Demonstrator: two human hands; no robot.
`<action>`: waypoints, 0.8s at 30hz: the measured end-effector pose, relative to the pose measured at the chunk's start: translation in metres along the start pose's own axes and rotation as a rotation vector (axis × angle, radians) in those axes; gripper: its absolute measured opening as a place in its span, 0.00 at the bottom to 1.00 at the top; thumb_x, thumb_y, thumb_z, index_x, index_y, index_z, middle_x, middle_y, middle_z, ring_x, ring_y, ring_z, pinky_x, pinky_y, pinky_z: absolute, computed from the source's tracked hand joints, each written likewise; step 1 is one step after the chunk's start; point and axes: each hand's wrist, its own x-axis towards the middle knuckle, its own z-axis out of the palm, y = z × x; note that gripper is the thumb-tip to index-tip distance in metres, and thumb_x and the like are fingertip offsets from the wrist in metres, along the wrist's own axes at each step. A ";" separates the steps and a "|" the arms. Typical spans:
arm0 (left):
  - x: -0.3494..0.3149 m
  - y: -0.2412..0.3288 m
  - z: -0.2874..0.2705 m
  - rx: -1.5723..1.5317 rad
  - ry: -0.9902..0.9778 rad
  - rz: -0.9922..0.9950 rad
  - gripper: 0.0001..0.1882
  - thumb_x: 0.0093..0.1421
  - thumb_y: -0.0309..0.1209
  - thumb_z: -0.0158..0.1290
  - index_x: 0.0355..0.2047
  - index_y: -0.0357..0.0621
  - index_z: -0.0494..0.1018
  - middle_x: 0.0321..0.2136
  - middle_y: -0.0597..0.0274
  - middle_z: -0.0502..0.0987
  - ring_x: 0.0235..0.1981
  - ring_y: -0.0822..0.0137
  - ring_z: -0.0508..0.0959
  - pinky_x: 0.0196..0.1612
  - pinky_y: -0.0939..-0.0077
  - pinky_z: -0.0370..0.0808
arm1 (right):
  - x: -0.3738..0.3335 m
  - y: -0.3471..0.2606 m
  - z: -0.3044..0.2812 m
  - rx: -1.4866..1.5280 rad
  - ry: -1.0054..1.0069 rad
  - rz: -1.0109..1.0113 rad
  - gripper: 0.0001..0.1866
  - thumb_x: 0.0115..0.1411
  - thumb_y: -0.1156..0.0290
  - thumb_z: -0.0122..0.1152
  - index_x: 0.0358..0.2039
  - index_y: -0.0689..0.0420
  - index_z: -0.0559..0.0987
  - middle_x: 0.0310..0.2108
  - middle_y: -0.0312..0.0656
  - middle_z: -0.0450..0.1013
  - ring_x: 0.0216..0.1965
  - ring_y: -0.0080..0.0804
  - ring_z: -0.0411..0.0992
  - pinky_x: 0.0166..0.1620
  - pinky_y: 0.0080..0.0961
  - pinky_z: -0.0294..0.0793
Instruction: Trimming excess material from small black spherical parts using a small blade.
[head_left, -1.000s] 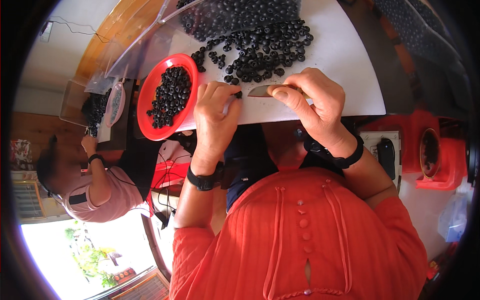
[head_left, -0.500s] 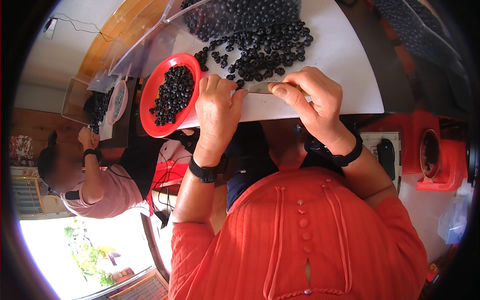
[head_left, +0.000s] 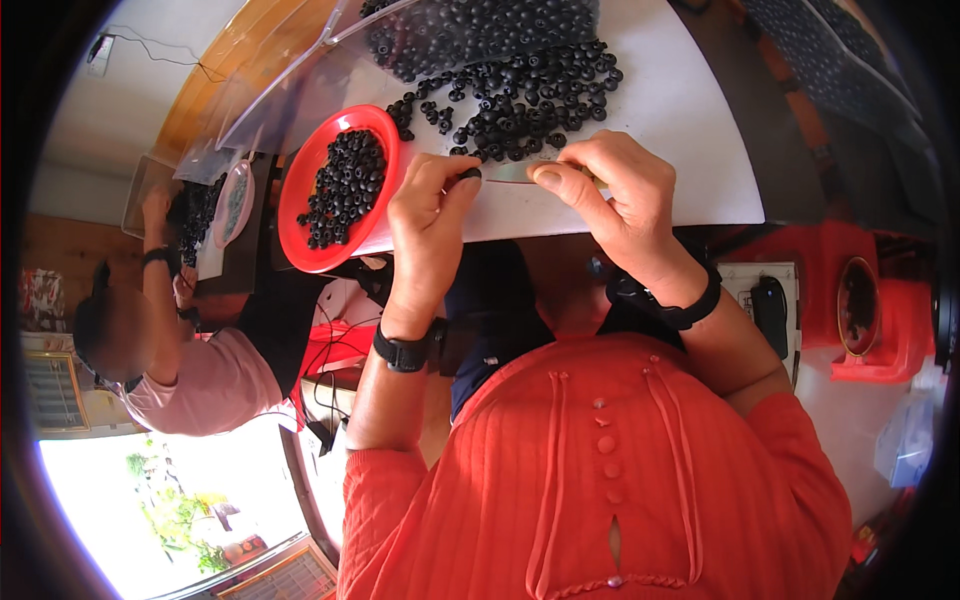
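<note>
My left hand (head_left: 428,225) is just right of the red plate, its thumb and forefinger pinched round a small black ring-like part (head_left: 470,173). My right hand (head_left: 630,195) is closed round a slim, knife-like tool, its handle mostly hidden by the fingers. The thin blade (head_left: 512,181) points left toward the part, and I cannot tell if it touches. Many small round black parts with holes (head_left: 520,115), some joined in clusters, lie loose on the white board (head_left: 690,130) beyond my hands. More such parts fill the red plate (head_left: 292,215).
A clear-walled bin (head_left: 490,35) of black parts stands at the far side of the board. To the left, a co-worker (head_left: 215,375) sits by a pink plate (head_left: 234,205) and another pile of black parts. A red plastic stool (head_left: 885,320) is at the right.
My left hand has turned slightly, and the black part in its fingertips now shows. The right hand has shifted slightly left. The co-worker's arm has reached farther toward their bin.
</note>
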 end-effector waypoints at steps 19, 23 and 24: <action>-0.019 -0.013 0.009 -1.001 -0.031 -0.236 0.13 0.72 0.22 0.55 0.55 0.31 0.77 0.41 0.50 0.82 0.35 0.65 0.81 0.37 0.71 0.79 | 0.003 -0.005 0.005 -0.158 -0.146 0.105 0.15 0.60 0.61 0.73 0.22 0.54 0.81 0.18 0.36 0.73 0.20 0.37 0.72 0.24 0.36 0.68; -0.019 -0.006 0.015 -0.977 0.019 -0.232 0.14 0.72 0.21 0.54 0.55 0.31 0.78 0.42 0.51 0.81 0.35 0.65 0.81 0.38 0.70 0.80 | 0.002 -0.003 0.005 -0.197 -0.168 0.086 0.13 0.60 0.62 0.73 0.23 0.53 0.82 0.19 0.36 0.74 0.21 0.37 0.73 0.24 0.36 0.68; -0.019 -0.004 0.016 -0.942 0.058 -0.234 0.14 0.72 0.21 0.54 0.56 0.31 0.78 0.42 0.51 0.81 0.35 0.65 0.81 0.38 0.71 0.80 | 0.002 -0.004 0.005 -0.198 -0.167 0.084 0.13 0.61 0.61 0.73 0.23 0.53 0.83 0.19 0.36 0.74 0.21 0.37 0.73 0.24 0.36 0.68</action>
